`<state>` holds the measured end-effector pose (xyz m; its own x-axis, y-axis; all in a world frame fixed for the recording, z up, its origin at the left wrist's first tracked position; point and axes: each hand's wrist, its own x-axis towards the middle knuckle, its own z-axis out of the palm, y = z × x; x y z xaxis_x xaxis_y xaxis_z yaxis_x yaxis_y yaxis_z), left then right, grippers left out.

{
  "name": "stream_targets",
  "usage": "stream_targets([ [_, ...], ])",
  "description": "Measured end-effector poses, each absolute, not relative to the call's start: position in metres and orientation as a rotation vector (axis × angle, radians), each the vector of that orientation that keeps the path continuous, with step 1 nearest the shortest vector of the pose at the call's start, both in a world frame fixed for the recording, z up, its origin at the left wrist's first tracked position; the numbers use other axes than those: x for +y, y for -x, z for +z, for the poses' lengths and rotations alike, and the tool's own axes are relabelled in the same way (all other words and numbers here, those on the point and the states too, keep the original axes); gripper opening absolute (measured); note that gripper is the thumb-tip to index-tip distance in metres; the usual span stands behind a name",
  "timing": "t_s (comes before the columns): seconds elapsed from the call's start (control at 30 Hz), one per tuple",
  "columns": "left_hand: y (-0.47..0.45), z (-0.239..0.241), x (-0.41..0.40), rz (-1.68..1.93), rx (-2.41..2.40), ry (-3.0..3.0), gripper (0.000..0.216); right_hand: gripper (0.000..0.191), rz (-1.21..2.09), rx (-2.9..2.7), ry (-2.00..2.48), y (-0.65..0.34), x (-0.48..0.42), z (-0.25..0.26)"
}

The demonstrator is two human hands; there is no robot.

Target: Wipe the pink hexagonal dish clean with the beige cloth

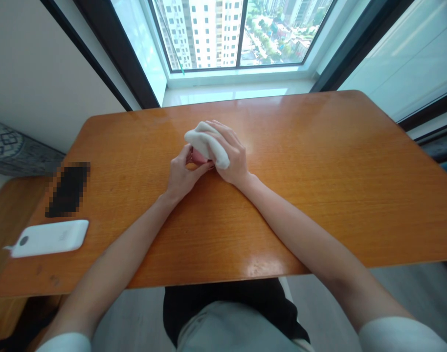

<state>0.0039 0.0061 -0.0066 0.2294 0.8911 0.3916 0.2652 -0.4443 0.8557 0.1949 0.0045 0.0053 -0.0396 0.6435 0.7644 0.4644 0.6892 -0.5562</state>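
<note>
Both of my hands meet at the middle of the wooden table (319,186). My right hand (234,155) is closed over a white cloth (205,143), which is bunched up and drapes across its fingers. My left hand (182,175) is curled beside it, fingers pinching a small pink object (197,156) that shows just under the cloth. What the pink object is cannot be made out, as the cloth and fingers hide most of it.
A white flat device (49,238) lies near the table's front left corner, with a dark blurred item (67,189) behind it. A window (238,32) with a white sill sits beyond the far edge. A lower wooden surface (3,215) adjoins the left side.
</note>
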Motion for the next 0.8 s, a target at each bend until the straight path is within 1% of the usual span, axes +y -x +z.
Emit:
stream_targets([
  [0.1, -0.008, 0.000, 0.003, 1.230, 1.021, -1.831, 0.073, 0.058, 0.385, -1.316, 1.103, -0.199, 0.018, -0.008],
  [0.17, -0.008, 0.001, 0.002, 1.237, 1.015, -1.819, 0.075, 0.062, 0.444, -1.183, 1.179, -0.202, 0.023, -0.014],
  [0.27, -0.004, -0.006, 0.005, 1.240, 1.026, -1.828, 0.072, 0.054, 0.294, -1.396, 1.057, -0.203, 0.014, -0.009],
  [0.33, -0.001, -0.013, 0.009, 1.237, 1.074, -1.835, 0.060, 0.045, 0.151, -1.670, 0.891, -0.200, 0.005, -0.001],
  [0.4, 0.001, -0.016, 0.011, 1.233, 1.129, -1.838, 0.052, 0.041, 0.081, -1.824, 0.797, -0.196, 0.000, 0.005],
  [0.47, 0.000, -0.014, 0.010, 1.236, 1.106, -1.845, 0.054, 0.042, 0.110, -1.752, 0.838, -0.193, 0.003, 0.004],
  [0.57, -0.006, -0.004, 0.005, 1.246, 1.030, -1.851, 0.070, 0.053, 0.286, -1.367, 1.089, -0.195, 0.015, -0.007],
  [0.63, -0.008, 0.000, 0.003, 1.250, 1.031, -1.846, 0.075, 0.060, 0.376, -1.195, 1.217, -0.198, 0.020, -0.013],
  [0.67, -0.007, 0.000, 0.003, 1.247, 1.034, -1.848, 0.076, 0.061, 0.373, -1.192, 1.225, -0.200, 0.020, -0.013],
  [0.73, -0.004, -0.004, 0.005, 1.245, 1.051, -1.865, 0.073, 0.055, 0.271, -1.359, 1.129, -0.201, 0.013, -0.010],
  [0.8, 0.001, -0.012, 0.008, 1.240, 1.098, -1.892, 0.057, 0.045, 0.116, -1.655, 0.955, -0.198, 0.004, -0.002],
])
